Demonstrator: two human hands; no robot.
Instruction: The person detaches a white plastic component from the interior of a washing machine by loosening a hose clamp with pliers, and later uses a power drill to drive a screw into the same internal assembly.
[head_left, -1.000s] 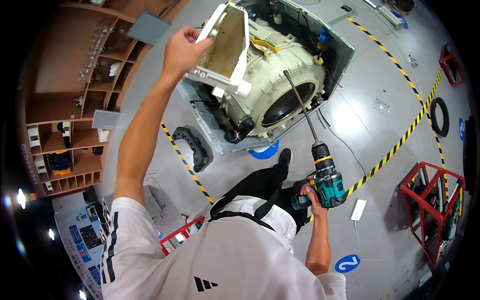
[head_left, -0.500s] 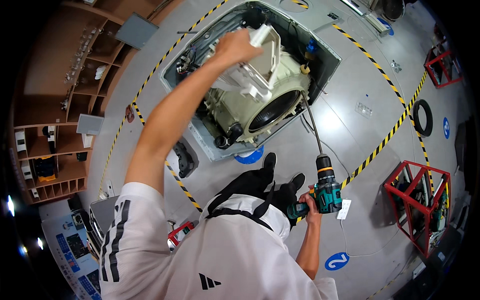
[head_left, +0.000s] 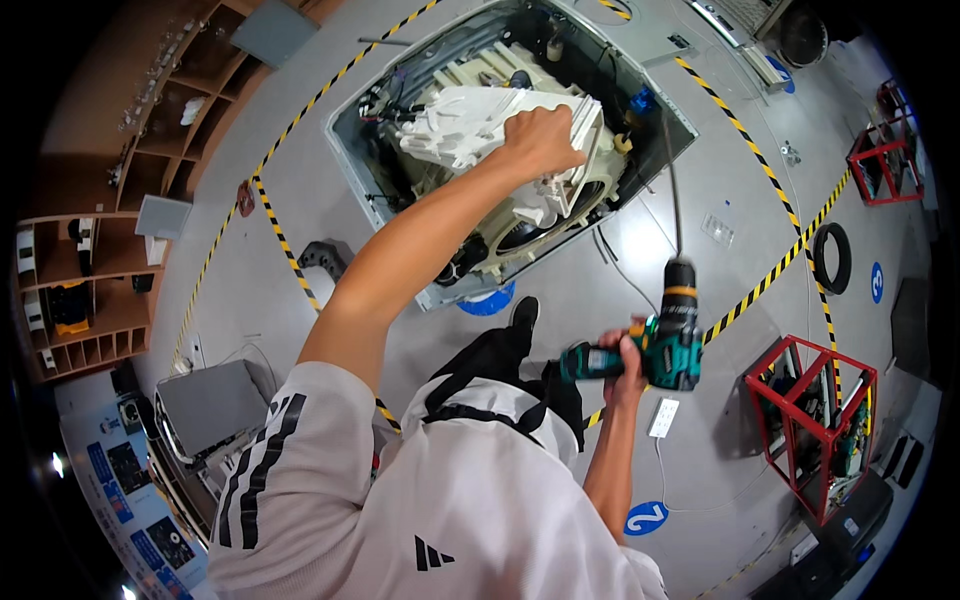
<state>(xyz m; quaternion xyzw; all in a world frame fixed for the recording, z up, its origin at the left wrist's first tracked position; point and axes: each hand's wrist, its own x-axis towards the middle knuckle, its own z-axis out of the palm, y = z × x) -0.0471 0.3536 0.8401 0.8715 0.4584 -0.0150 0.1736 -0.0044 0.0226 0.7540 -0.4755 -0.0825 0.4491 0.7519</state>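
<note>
My left hand point(head_left: 545, 140) grips the edge of a white plastic housing point(head_left: 455, 120), ribbed and box-like, that looks like a detergent drawer housing. It is held over the cream tub point(head_left: 487, 68) inside an opened washing machine cabinet point(head_left: 352, 165), covering much of the tub. Part of the tub's dark round opening point(head_left: 520, 236) shows below it. In my right hand point(head_left: 627, 362) is a green and black cordless drill point(head_left: 675, 345), fingers wrapped round its handle. Its long thin bit point(head_left: 673, 185) points away from me, past the cabinet's right side.
A red-framed tool rack point(head_left: 812, 425) stands on the right, with a black rubber ring point(head_left: 832, 258) beyond it. A white power strip point(head_left: 662, 418) lies near the drill, its cable on the floor. Wooden shelves point(head_left: 105, 285) line the left. A dark curved part point(head_left: 322, 258) lies left of the cabinet.
My left hand has moved right and nearer with the white housing, which has turned to lie flatter over the tub. The drill has swung, so its bit has moved away from the tub's edge.
</note>
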